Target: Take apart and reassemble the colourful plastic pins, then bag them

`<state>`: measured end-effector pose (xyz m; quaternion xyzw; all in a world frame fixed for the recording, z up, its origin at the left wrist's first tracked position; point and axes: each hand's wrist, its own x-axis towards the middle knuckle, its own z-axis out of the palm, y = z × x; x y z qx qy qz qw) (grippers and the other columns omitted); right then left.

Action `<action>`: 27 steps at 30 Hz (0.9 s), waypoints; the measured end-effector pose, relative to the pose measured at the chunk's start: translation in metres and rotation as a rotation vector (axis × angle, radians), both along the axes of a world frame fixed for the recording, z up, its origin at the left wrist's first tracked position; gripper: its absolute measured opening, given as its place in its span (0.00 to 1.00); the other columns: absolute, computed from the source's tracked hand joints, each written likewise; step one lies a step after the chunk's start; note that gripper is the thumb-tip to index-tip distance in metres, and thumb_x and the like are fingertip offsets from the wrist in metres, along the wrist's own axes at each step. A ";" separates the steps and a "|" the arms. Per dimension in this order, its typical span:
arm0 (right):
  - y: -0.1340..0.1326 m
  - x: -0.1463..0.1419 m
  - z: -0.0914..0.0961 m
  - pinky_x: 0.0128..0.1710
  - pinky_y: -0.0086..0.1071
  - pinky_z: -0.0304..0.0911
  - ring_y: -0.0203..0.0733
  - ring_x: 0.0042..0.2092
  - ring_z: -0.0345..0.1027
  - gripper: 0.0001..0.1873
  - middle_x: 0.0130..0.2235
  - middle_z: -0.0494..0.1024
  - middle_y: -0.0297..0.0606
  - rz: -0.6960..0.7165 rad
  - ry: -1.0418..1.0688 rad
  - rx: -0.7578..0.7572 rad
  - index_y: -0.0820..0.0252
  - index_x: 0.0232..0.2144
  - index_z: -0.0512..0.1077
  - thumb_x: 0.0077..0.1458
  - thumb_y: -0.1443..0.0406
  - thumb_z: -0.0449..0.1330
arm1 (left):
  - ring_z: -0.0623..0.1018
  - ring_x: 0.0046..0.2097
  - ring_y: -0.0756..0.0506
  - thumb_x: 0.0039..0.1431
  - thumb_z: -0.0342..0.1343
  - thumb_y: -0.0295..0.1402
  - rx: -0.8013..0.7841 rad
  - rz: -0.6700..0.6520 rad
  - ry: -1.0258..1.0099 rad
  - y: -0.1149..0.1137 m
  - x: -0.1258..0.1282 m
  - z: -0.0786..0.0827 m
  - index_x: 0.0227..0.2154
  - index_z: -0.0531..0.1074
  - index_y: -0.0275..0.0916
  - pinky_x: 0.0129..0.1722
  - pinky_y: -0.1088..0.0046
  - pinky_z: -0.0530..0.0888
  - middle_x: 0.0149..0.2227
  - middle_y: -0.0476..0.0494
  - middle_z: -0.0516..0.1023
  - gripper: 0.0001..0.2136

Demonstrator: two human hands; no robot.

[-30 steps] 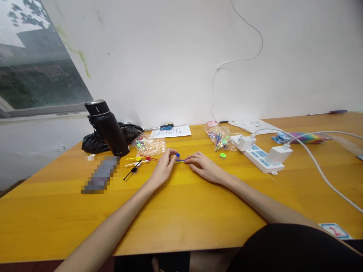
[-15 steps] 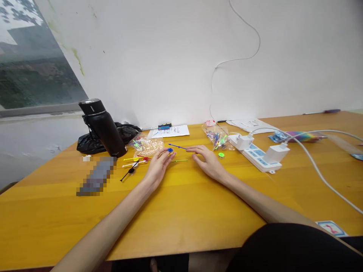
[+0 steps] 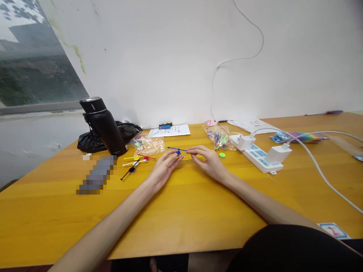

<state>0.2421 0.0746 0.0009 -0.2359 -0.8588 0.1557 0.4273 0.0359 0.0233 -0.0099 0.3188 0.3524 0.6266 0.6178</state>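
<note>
Between the fingers of my left hand (image 3: 164, 170) is a small round blue base (image 3: 178, 153), held just above the table. My right hand (image 3: 208, 162) pinches the tail of a blue plastic arrow pointer (image 3: 172, 148), whose tip points left. The pointer's middle lies right over the base; whether the two are joined I cannot tell. A yellow-green pointer (image 3: 185, 159) shows partly behind my left fingers. To the left lie several spinners: a red spinner (image 3: 146, 157), a yellow spinner (image 3: 136, 158), a white spinner (image 3: 135, 163) and a black spinner (image 3: 131, 170). A green disc (image 3: 222, 155) rests beyond my right hand.
A black bottle (image 3: 104, 130) stands at the left by a black plastic bag (image 3: 129, 130) and a blurred-out flat object (image 3: 98, 175). Clear bags of parts (image 3: 217, 136) lie at the back. A white power strip (image 3: 259, 155) with cables occupies the right.
My left hand has moved slightly right with the blue base. The blue pointer, apart from the base before, now sits over it. More of the yellow-green pointer is covered.
</note>
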 end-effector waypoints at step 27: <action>0.006 0.003 0.001 0.57 0.49 0.71 0.49 0.55 0.73 0.20 0.54 0.79 0.42 0.085 -0.193 0.206 0.52 0.56 0.74 0.67 0.71 0.51 | 0.82 0.49 0.49 0.59 0.65 0.29 0.020 0.027 0.029 0.004 -0.002 -0.003 0.44 0.78 0.39 0.66 0.65 0.70 0.44 0.46 0.83 0.10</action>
